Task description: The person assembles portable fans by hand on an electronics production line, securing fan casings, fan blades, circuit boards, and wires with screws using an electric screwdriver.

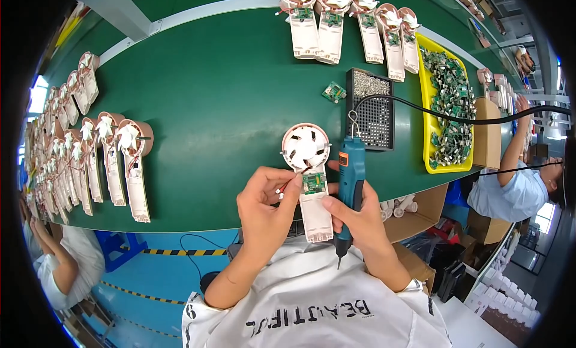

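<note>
Fingers hold fan over table's near edge

Left hand pinches its wires; right hand grips a screwdriver, thumb on the fan's body. Open room stretches left to the other fans.

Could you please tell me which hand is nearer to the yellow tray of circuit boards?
The right hand is nearer, below and left of the yellow tray in the picture; the left hand is farther left, beside the handheld fan housing.
</note>
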Demonstrator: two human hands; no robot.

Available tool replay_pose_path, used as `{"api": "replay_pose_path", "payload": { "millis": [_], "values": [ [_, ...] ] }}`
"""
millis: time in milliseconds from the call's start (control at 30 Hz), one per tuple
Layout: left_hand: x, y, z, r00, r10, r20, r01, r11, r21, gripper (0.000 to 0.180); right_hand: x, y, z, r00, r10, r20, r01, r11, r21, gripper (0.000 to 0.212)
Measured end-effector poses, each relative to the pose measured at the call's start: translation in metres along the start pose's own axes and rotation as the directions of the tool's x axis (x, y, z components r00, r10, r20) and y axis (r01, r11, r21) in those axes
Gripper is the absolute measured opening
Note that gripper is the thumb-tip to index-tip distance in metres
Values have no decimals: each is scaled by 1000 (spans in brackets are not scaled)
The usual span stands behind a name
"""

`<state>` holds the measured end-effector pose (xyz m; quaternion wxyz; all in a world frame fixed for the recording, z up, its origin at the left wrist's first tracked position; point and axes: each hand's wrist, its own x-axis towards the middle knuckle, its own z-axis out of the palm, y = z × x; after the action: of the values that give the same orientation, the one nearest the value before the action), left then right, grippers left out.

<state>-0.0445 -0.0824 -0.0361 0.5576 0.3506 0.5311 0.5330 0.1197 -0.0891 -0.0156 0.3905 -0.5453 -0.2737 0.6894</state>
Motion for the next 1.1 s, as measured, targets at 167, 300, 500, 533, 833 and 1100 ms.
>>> {"api": "replay_pose_path", "payload": {
  "millis": [167, 300, 500, 533, 833, 1100],
  "values": [
    [0, -3, 0, 1000, -9, 0, 9, 1000, -25, 7, -1, 0, 1, 1000, -16, -9, 16, 1000, 23, 61],
    [-1, -1, 2, 1000, -6, -3, 6, 994, -108, 7, -1, 2, 1, 999, -42, -18, 42, 999, -5, 58],
    [1, 0, 1, 1000, -30, 9, 30, 999, -38, 8, 4, -2, 8, 988, -141, -66, 123, 968, -218, 53],
    [1, -1, 0, 999, -50, 21, 49, 998, 30, 9, 5, -1, 8, 988, -139, -65, 122, 968, -217, 53],
    [-5, 7, 8, 999, -25, -22, 31, 933, 360, 10, 8, 2, 10, 975, -177, -133, 121, 930, -348, 37],
    [-9, -2, 11, 986, 162, 40, -159, 840, 519, 13, 12, 0, 14, 971, -166, -172, 89, 920, -382, 40]
  ]
}}
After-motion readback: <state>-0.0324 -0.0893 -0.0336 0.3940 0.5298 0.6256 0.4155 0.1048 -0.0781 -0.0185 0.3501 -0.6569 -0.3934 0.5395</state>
